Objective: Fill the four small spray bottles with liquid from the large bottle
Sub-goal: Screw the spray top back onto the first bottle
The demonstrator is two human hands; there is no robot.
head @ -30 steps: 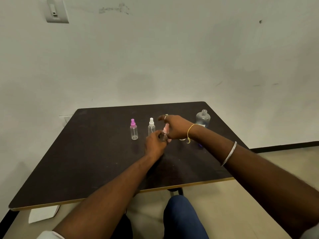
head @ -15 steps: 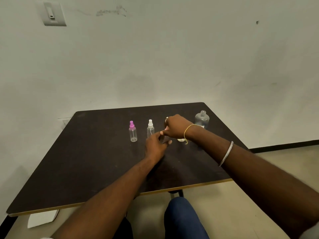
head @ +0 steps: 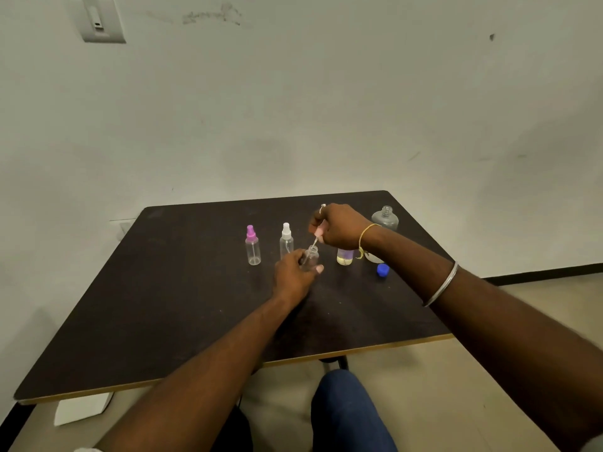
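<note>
Hands gripping: left hand (head: 292, 277) round an open small bottle (head: 311, 258) (empty-looking), right hand (head: 342, 228) on its pink sprayer (head: 319, 230).

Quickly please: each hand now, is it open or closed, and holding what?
Left hand: closed around the uncapped small bottle.
Right hand: pinching the pink spray top above that bottle.
</note>
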